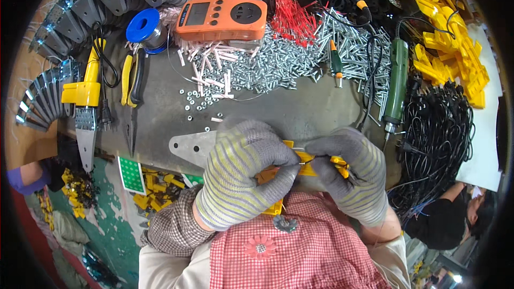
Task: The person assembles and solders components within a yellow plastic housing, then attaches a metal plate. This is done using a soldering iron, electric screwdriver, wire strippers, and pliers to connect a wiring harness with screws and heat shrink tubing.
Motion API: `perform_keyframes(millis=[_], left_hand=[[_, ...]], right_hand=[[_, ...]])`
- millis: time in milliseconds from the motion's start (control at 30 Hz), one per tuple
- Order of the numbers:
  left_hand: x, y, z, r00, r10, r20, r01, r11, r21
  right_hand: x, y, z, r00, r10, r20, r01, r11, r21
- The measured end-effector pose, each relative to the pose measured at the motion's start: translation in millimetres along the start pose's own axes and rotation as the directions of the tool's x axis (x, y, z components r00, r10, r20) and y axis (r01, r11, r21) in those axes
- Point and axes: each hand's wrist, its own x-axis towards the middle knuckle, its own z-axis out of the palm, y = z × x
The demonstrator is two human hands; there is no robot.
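Observation:
Both hands wear grey-and-yellow striped knit gloves and meet at the bench's near edge over a yellow plastic housing (305, 170). My left hand (243, 168) has its thumb and forefinger pinched together beside the housing. A small metal glint shows at those fingertips, too small to name. With fingers closed, my right hand (350, 174) grips the housing's right end. A grey metal plate with holes (187, 147) sticks out to the left from behind my left hand; whether it joins the housing is hidden.
Silvery screws (257, 67) lie heaped behind my hands, below an orange meter (222, 18). Pliers (131, 77), a blue solder spool (144, 27) and a finished-looking yellow-handled piece (85, 93) lie left. At right are a green electric screwdriver (397, 75), black cables (436, 134) and yellow housings (455, 48).

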Motion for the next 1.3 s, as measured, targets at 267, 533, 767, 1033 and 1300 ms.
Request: perform_keyframes(millis=[267, 533, 767, 1033, 1300], left_hand=[[13, 2, -20, 0.935, -0.229, 0.271, 0.277, 0.948, -0.156], [6, -6, -5, 0.983, 0.178, 0.044, -0.183, 0.958, 0.219], [0, -9, -7, 0.995, 0.063, 0.073, -0.065, 0.997, 0.034], [-5, -12, -13, 0.980, -0.005, 0.199, 0.011, 1.000, -0.030], [-26, -14, -46, 0.993, 0.076, 0.089, -0.096, 0.963, 0.253]], right_hand=[[15, 2, -5, 0.730, -0.636, 0.253, 0.684, 0.680, -0.264], [11, 2, 13, 0.995, -0.068, 0.073, 0.063, 0.995, 0.073], [0, -3, 5, 0.983, 0.163, 0.086, -0.181, 0.946, 0.269], [5, 8, 9, 0.937, -0.344, 0.064, 0.347, 0.938, -0.029], [2, 10, 17, 0.965, -0.255, -0.060, 0.253, 0.967, -0.030]])
